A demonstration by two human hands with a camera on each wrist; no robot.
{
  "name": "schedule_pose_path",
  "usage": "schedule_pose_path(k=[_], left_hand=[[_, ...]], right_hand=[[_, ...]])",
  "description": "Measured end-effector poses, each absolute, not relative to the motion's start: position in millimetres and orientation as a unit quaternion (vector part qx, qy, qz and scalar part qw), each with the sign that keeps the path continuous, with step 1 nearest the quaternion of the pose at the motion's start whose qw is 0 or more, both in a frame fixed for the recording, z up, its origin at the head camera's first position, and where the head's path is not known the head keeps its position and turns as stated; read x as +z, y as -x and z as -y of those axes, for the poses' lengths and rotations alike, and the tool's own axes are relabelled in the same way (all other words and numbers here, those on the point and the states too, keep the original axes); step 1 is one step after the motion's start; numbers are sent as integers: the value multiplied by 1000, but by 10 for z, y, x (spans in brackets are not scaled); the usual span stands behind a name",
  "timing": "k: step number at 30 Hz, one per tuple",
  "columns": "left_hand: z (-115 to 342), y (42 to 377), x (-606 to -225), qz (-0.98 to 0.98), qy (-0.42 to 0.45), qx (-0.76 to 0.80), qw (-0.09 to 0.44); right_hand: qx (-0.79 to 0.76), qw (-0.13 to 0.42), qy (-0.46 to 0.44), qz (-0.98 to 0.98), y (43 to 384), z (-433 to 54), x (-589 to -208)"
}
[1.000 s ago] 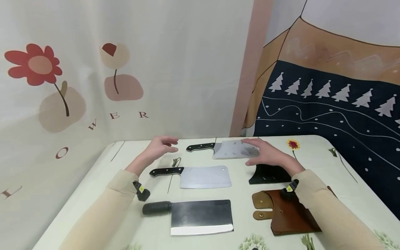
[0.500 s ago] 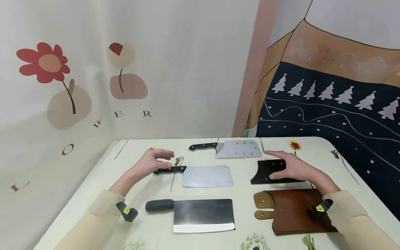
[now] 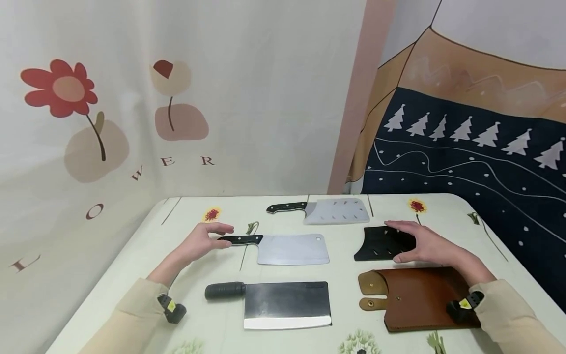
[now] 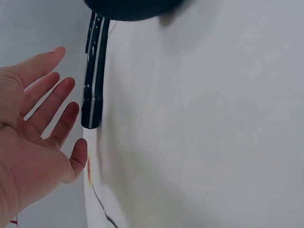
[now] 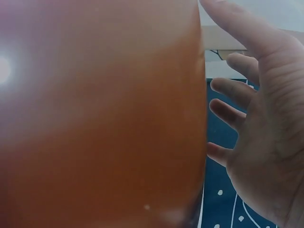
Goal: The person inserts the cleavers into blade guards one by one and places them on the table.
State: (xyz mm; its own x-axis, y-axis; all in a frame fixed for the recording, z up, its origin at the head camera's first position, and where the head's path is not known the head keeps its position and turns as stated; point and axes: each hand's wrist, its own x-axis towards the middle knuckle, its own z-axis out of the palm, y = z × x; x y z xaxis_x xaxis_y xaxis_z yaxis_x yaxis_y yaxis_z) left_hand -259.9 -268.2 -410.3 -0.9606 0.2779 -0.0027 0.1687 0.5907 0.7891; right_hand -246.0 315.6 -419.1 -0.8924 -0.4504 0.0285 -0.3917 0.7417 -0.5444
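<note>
My left hand (image 3: pixel 197 242) hovers at the butt of the middle cleaver (image 3: pixel 294 250), its thumb and fingers apart. In the left wrist view the relaxed fingers stand beside the black riveted handle (image 4: pixel 97 71), not wrapped round it. Over the right part of a black blade sheath (image 3: pixel 375 244) is my right hand (image 3: pixel 426 244), thumb and fingers spread and partly hiding it. Whether the fingertips touch the sheath I cannot tell. Nearer to me, under the right wrist, lies a brown leather sheath (image 3: pixel 420 300) with two tan snap straps; it fills much of the right wrist view.
A large dark-bladed cleaver (image 3: pixel 287 302) with a black round handle lies at the front. Farther back is another cleaver (image 3: pixel 336 211), its blade under a translucent cover. All lie on a flower-printed tablecloth (image 3: pixel 345 275). Printed curtains (image 3: pixel 265 98) hang behind the table.
My left hand has moved left and down to the handle's end. My right hand has moved right from the back cleaver's blade and lowered over the black sheath. The knives stay put.
</note>
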Motion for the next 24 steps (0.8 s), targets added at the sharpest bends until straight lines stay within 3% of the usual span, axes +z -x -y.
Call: schedule_pose_path(k=[16,24], left_hand=[[2638,2663,-4233,-886,-145,437,59],[2576,2692,-4251,-881,-136,445,82]], right_hand=[[-285,93,229,-926,2642,-3182,-4211],[-271,95,238,-928,2668,-3220,-4277]])
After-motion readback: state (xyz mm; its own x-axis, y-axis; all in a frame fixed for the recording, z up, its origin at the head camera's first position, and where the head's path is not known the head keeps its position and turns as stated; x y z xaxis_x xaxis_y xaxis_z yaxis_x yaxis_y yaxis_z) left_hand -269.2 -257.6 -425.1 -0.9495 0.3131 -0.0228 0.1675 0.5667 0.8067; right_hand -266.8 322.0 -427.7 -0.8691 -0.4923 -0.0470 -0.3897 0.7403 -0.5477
